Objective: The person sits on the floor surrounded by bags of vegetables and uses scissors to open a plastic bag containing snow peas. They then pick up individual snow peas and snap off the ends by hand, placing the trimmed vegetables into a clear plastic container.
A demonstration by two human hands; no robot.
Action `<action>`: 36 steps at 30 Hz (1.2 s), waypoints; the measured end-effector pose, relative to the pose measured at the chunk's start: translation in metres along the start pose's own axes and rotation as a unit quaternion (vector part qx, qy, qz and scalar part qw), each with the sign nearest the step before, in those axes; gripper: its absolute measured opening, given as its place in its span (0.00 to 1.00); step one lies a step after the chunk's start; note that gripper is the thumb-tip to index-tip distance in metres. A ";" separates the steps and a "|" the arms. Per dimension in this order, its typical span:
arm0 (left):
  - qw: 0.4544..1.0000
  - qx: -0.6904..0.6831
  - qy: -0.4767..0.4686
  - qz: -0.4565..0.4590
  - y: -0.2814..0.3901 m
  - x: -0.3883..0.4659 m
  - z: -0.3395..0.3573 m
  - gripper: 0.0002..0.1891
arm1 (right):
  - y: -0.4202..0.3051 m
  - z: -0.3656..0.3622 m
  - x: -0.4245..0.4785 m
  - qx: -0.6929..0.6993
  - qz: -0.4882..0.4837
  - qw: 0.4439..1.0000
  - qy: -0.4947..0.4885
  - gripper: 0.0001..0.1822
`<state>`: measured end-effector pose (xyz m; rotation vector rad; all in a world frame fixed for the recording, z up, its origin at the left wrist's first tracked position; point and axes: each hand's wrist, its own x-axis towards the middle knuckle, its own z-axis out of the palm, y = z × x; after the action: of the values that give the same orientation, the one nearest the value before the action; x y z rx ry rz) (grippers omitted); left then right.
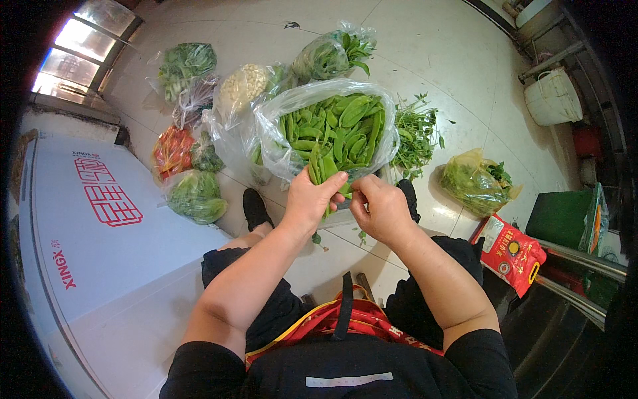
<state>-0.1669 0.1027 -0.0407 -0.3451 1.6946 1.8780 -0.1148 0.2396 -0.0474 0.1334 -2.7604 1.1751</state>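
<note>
My left hand (310,195) holds a small bunch of flat green snow pea pods (323,167), its thumb lying over them. Close on its right, my right hand (381,205) has thumb and forefinger pinched at the end of one pod that sticks out from the left hand's fingers. Just beyond both hands a clear plastic bag (266,134) stands with its mouth spread wide, full of snow peas (344,119). Below the hands, part of a pale container (344,218) shows; the hands and bag hide most of it.
Bagged leafy greens (187,65), bagged pale cloves or beans (244,85), tomatoes (172,152) and cabbage (197,197) lie leftward on the tiled floor. Loose green sprigs (416,132) and a yellow bag of greens (476,182) lie right. A white chest freezer (139,194) borders the left.
</note>
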 end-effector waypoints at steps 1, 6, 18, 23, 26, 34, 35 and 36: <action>1.000 -0.012 -0.004 -0.010 -0.001 0.001 -0.001 0.11 | -0.001 0.001 -0.001 -0.019 -0.015 1.000 0.000 0.05; 0.997 -0.047 0.005 -0.066 -0.002 0.000 0.001 0.11 | 0.000 0.005 -0.004 -0.070 -0.039 0.997 -0.015 0.07; 0.974 0.193 -0.107 -0.060 0.000 0.004 -0.010 0.11 | 0.020 -0.008 0.000 -0.024 0.097 0.995 -0.019 0.06; 0.817 0.516 -0.122 0.226 -0.022 0.011 -0.032 0.16 | 0.050 -0.053 0.024 -0.114 0.157 0.978 0.072 0.14; 0.838 0.493 -0.154 0.179 -0.020 0.015 -0.032 0.14 | 0.074 -0.047 0.018 -0.290 0.042 0.942 0.162 0.16; 0.943 0.022 -0.289 -0.163 0.013 0.000 -0.018 0.16 | 0.024 -0.018 0.014 0.394 0.160 0.901 -0.092 0.17; 0.939 0.005 -0.296 -0.177 0.014 -0.002 -0.018 0.15 | 0.021 -0.018 0.014 0.409 0.167 0.891 -0.109 0.15; 0.935 -0.001 -0.306 -0.182 0.015 -0.003 -0.016 0.15 | 0.019 -0.019 0.014 0.422 0.175 0.881 -0.124 0.14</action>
<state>-0.1760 0.0859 -0.0297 -0.0501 1.1174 1.5013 -0.1295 0.2657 -0.0455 -0.1522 -2.2796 2.5487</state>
